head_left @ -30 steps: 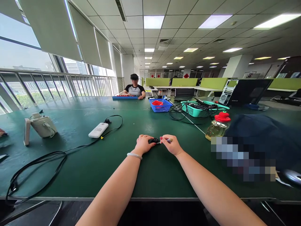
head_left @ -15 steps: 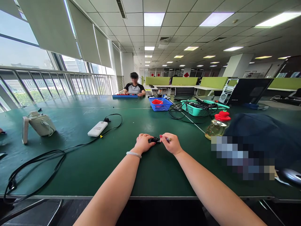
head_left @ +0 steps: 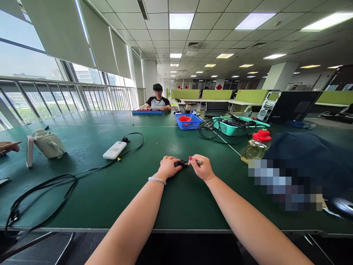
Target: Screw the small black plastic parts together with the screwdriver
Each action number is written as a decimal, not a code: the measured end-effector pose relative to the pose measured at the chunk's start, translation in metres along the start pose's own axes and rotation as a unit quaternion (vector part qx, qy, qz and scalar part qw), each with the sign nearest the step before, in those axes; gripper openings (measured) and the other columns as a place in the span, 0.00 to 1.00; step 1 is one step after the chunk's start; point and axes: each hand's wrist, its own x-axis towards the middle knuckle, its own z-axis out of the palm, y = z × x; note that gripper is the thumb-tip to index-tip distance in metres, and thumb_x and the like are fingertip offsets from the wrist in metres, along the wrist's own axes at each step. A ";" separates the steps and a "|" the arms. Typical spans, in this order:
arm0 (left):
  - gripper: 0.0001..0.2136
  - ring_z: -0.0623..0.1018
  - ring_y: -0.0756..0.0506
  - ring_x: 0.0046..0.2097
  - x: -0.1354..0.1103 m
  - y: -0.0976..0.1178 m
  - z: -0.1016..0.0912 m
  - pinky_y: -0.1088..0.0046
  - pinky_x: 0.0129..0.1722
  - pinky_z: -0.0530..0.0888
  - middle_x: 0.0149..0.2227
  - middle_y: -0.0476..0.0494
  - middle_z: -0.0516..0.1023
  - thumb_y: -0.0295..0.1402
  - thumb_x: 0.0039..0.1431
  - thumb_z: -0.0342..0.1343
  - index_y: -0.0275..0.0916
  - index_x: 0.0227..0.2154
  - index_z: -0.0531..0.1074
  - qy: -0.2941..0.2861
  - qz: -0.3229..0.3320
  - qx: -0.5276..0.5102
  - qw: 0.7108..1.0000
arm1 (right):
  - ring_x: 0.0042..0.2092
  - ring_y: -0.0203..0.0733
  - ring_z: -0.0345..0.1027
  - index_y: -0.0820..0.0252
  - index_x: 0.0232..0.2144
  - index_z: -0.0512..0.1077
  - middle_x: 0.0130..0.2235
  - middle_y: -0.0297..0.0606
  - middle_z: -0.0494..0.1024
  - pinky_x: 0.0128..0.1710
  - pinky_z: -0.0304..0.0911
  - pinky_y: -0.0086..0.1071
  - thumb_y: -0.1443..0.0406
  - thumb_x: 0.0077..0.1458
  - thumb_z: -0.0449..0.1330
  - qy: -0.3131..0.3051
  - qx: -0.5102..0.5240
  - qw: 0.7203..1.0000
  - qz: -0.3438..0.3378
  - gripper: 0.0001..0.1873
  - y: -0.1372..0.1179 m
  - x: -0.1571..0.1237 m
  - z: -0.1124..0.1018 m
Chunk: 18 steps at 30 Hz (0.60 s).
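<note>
Both my hands rest on the green table (head_left: 176, 198) in the middle of the view. My left hand (head_left: 167, 167), with a pale bracelet on the wrist, is closed around a small black part (head_left: 181, 163). My right hand (head_left: 202, 168) is closed in a pinch on a thin metal tool (head_left: 196, 162) with a brass-coloured end. The tool's tip points left and meets the black part between the two hands.
A white power strip (head_left: 114, 150) with a black cable (head_left: 41, 191) lies to the left, beyond it a cream device (head_left: 49, 144). An oil bottle with a red cap (head_left: 255, 146), a blue basket (head_left: 188, 122) and a teal basket (head_left: 234, 127) stand right. A seated person (head_left: 157, 101) works at the far end. Another person's hand (head_left: 9, 147) shows at the left edge.
My hands keep their grip and barely shift. Another person's hand has come into view at the left edge.
</note>
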 end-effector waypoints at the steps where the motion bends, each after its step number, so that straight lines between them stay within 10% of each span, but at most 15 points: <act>1: 0.20 0.63 0.37 0.61 0.000 0.000 0.000 0.57 0.61 0.62 0.57 0.49 0.74 0.47 0.58 0.56 0.53 0.53 0.74 0.000 0.000 0.000 1.000 | 0.27 0.38 0.68 0.55 0.19 0.71 0.22 0.35 0.73 0.30 0.62 0.31 0.53 0.66 0.48 -0.001 0.000 1.000 0.000 0.27 0.000 0.000 0.000; 11: 0.18 0.63 0.37 0.62 0.000 0.000 0.001 0.56 0.62 0.62 0.58 0.50 0.73 0.44 0.60 0.54 0.53 0.53 0.74 -0.001 0.006 0.006 1.000 | 0.30 0.41 0.70 0.55 0.24 0.72 0.27 0.38 0.77 0.33 0.63 0.32 0.56 0.67 0.46 -0.026 -0.029 0.999 0.000 0.24 -0.004 0.000 -0.001; 18: 0.19 0.62 0.38 0.62 0.001 -0.001 0.002 0.56 0.62 0.61 0.59 0.49 0.72 0.43 0.62 0.52 0.53 0.54 0.72 -0.006 0.003 0.013 1.000 | 0.27 0.38 0.64 0.56 0.25 0.72 0.24 0.37 0.73 0.30 0.56 0.32 0.60 0.65 0.48 -0.090 -0.146 0.977 -0.124 0.20 -0.005 0.000 0.003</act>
